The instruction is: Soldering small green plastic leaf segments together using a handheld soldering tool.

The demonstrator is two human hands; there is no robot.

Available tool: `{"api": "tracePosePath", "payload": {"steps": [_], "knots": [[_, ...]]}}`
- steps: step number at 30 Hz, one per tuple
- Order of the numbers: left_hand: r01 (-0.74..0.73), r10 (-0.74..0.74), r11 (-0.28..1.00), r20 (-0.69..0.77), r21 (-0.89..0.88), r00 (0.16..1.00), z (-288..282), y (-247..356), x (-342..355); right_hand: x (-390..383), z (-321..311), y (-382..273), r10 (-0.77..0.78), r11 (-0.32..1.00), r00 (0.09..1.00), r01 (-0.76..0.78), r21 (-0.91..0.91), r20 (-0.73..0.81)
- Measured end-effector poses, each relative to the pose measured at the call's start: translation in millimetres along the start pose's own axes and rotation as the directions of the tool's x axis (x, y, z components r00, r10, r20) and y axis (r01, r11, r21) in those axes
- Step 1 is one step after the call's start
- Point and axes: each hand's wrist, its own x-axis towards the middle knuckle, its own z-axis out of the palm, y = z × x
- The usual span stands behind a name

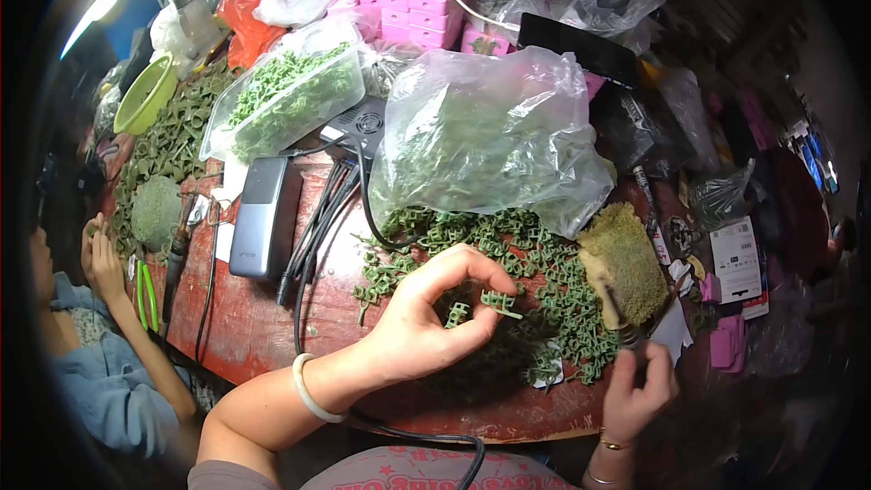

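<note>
My left hand [435, 304] pinches a small green moulded piece [499, 302] between thumb and forefinger, above a heap of similar pieces [567, 308] on the red table. Another green bit [457, 314] shows inside the curl of its fingers. At the lower right, my right hand [642, 390] is closed around a slim tool [628, 334] with a dark grip. The tool's narrow end points up beside a rough yellow-green pad [626, 259]; its exact kind is unclear. A large clear plastic bag [490, 136] of green pieces lies just behind the heap.
A clear tub [290, 91] of green pieces stands back left. Nearer are a dark power bank [263, 218] and black cables [322, 218]. Pink boxes [417, 9] are stacked behind. At the left, another person's hand [104, 259] rests near green pliers [147, 295].
</note>
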Motion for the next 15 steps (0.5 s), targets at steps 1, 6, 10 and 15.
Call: {"api": "tracePosePath", "payload": {"steps": [1, 6, 10, 15], "knots": [[-0.019, 0.019, 1.0, -0.014, 0.016, 1.0, -0.2, -1.2, -0.1, -0.1, 2.1, -9.1, -0.057, 0.998, 0.998, 0.056, 0.034, 0.034], [-0.059, 0.06, 0.998, -0.051, 0.022, 0.997, 0.5, -3.0, -0.9, -1.9, 17.5, -26.9, -0.207, 0.963, 0.974, 0.188, 0.193, 0.087], [0.115, -0.115, 0.986, 0.002, -0.12, 0.993, -0.2, 6.4, -1.4, -2.4, 14.3, -25.7, -0.123, 0.978, 0.986, 0.102, 0.18, 0.111], [0.169, -0.169, 0.968, 0.016, -0.186, 0.985, 0.3, 7.1, -1.2, -1.4, 17.7, -21.8, -0.17, 0.975, 0.98, 0.152, 0.164, 0.1]]}}
